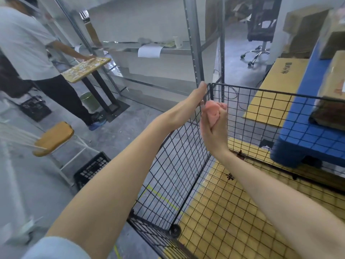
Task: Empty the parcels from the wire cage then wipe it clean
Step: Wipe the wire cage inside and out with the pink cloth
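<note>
Left hand [197, 98] grips the wire cage [186, 156] at its 12 o'clock corner. At its 4 o'clock, right hand [214, 129] fingers curl round a pink cloth [212, 113] against the mesh. Cage looks emptied; parcels [332, 81] stacked at 2 o'clock. Wiping likely mostly left.

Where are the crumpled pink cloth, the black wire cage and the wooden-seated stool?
Crumpled pink cloth [212, 112]: head view, bunched middle.
Black wire cage [270, 90]: head view, far top rim.
Wooden-seated stool [54, 138]: head view, seat centre.
</note>
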`<action>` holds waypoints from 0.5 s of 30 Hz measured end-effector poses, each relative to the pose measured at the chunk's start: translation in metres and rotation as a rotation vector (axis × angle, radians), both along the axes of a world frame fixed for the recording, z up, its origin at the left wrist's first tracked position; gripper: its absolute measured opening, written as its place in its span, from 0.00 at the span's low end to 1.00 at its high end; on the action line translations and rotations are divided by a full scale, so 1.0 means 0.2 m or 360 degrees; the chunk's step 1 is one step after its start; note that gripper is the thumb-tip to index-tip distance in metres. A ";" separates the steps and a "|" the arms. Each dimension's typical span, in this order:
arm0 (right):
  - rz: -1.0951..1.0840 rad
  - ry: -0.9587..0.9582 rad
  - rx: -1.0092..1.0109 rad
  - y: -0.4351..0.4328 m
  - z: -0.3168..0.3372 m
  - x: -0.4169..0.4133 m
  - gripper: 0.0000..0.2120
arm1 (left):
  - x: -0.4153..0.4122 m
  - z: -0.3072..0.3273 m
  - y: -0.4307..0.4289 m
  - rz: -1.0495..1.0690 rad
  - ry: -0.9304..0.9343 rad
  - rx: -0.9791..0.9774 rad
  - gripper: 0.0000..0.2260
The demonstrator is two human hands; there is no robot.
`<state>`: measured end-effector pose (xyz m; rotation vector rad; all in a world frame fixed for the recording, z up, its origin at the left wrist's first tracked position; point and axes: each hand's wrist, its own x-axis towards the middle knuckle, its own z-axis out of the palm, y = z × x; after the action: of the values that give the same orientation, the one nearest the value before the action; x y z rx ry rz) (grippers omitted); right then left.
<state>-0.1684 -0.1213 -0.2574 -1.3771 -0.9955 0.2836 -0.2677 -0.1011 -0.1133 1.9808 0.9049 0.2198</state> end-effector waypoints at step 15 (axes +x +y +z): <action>0.1461 -0.0846 0.0006 -0.72 -0.38 -0.63 0.11 | 0.01 -0.01 0.01 -0.0020 -0.0021 -0.0065 0.33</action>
<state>-0.2936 -0.2661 -0.3332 -0.9163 -2.0491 0.6039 -0.2663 -0.0992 -0.1160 1.9447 0.8818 0.2058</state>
